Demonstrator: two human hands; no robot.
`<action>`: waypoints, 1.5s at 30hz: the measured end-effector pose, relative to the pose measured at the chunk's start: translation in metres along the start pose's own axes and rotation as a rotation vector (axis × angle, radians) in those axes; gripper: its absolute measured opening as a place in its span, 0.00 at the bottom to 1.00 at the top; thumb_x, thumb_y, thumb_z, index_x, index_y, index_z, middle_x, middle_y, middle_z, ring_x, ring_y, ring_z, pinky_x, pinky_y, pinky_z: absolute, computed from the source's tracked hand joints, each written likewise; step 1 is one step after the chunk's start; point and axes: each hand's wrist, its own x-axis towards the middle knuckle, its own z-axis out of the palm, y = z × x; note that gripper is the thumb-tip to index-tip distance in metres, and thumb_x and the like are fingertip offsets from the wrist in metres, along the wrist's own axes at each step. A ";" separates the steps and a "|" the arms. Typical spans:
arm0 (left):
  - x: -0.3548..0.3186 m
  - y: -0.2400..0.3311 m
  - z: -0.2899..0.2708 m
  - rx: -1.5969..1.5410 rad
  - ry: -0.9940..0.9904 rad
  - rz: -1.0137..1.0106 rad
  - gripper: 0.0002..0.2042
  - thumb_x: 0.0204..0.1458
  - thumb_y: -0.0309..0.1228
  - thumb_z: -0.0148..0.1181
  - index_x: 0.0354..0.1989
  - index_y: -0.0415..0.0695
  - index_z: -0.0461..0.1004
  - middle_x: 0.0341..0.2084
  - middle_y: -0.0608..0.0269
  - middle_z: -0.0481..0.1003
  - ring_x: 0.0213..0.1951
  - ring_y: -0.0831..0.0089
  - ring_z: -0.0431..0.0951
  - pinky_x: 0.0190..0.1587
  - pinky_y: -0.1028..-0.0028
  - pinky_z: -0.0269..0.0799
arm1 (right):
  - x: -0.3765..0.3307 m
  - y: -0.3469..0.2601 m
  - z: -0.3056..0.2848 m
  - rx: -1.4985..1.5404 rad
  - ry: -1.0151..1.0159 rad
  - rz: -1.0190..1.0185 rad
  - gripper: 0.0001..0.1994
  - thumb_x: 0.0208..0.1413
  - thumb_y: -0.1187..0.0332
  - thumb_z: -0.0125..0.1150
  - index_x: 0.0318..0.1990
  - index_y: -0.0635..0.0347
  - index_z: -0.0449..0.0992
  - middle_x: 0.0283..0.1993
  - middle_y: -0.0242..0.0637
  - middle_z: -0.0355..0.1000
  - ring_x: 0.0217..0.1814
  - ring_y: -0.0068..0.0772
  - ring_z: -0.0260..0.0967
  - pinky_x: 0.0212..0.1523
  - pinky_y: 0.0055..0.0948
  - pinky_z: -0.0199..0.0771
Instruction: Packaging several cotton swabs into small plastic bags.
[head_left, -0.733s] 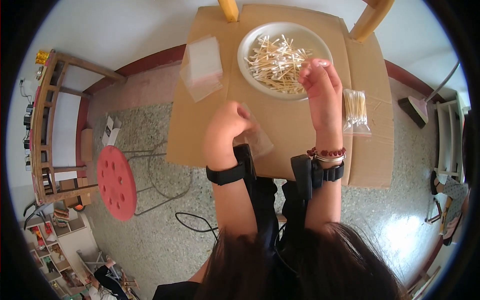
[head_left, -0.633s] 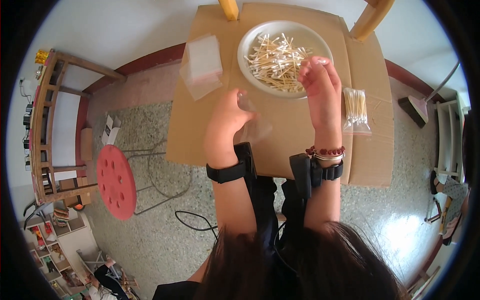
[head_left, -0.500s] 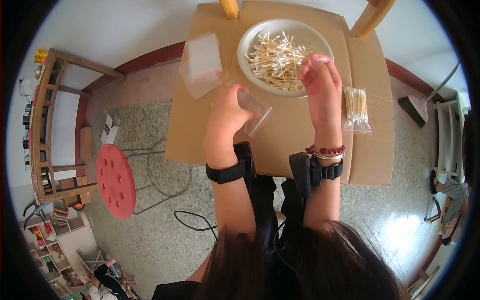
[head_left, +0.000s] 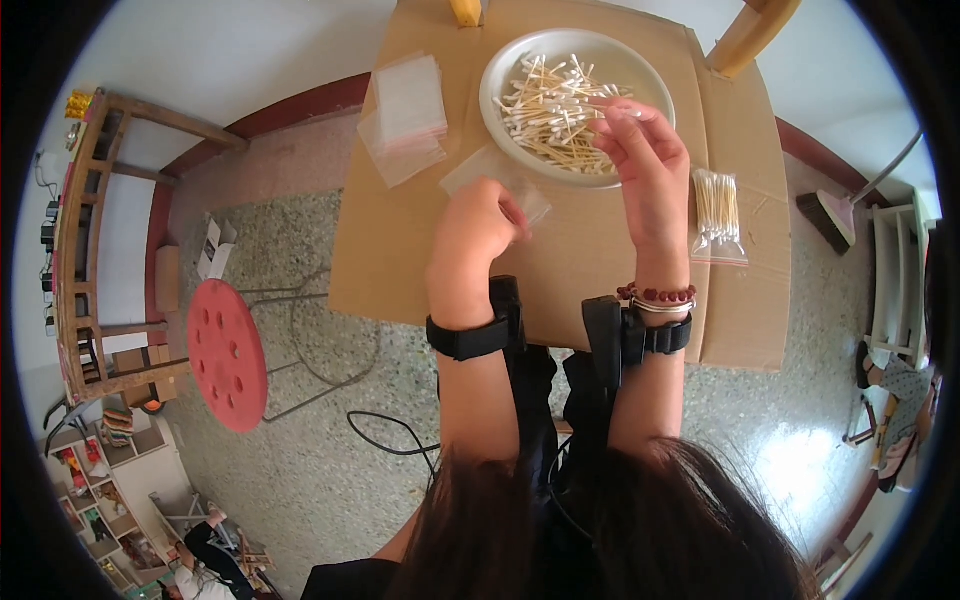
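My left hand (head_left: 478, 230) is curled over a clear zip bag (head_left: 482, 165) lying on the cardboard-covered table, its fingers pinched together at the bag's near side and partly hidden. My right hand (head_left: 648, 150) hovers over the right rim of a white bowl (head_left: 488, 95). Its fingertips are closed together, with cotton swab ends showing beside them. Wooden-stick cotton swabs (head_left: 550, 115) lie heaped in the bowl. To the right rests a filled bag of cotton swabs (head_left: 716, 212). A stack of flat clear bags (head_left: 408, 105) lies at the far left of the table.
Cardboard (head_left: 590, 270) covers the tabletop, and yellow wooden legs (head_left: 750, 38) stand at its far edge. A red round stool (head_left: 228, 355) is on the floor to the left. A broom (head_left: 830, 220) leans at the right. Black cables (head_left: 390, 450) hang near my lap.
My left hand has gone from spread around the clear bag to curled with its fingers together, and the bag has shifted. My right hand stays near the bowl's right rim.
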 end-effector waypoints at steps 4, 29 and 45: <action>-0.017 0.021 -0.021 -0.037 0.057 0.038 0.10 0.35 0.28 0.66 0.25 0.39 0.73 0.21 0.63 0.74 0.24 0.76 0.72 0.27 0.78 0.66 | 0.000 0.000 -0.004 -0.137 -0.082 0.001 0.10 0.50 0.75 0.59 0.41 0.64 0.72 0.35 0.37 0.73 0.37 0.24 0.71 0.37 0.20 0.71; -0.024 0.032 -0.038 -0.379 0.129 0.174 0.13 0.43 0.31 0.64 0.36 0.38 0.73 0.23 0.67 0.73 0.25 0.83 0.70 0.27 0.82 0.65 | -0.009 0.016 0.014 -0.638 -0.304 -0.155 0.06 0.44 0.76 0.63 0.32 0.65 0.76 0.33 0.36 0.75 0.36 0.26 0.73 0.39 0.23 0.74; -0.029 0.043 -0.046 -0.026 0.532 0.548 0.10 0.45 0.29 0.62 0.34 0.37 0.74 0.32 0.60 0.76 0.43 0.71 0.71 0.50 0.73 0.62 | -0.008 0.008 0.010 -0.484 -0.166 -0.044 0.08 0.47 0.76 0.61 0.36 0.67 0.76 0.32 0.36 0.75 0.35 0.22 0.73 0.37 0.19 0.73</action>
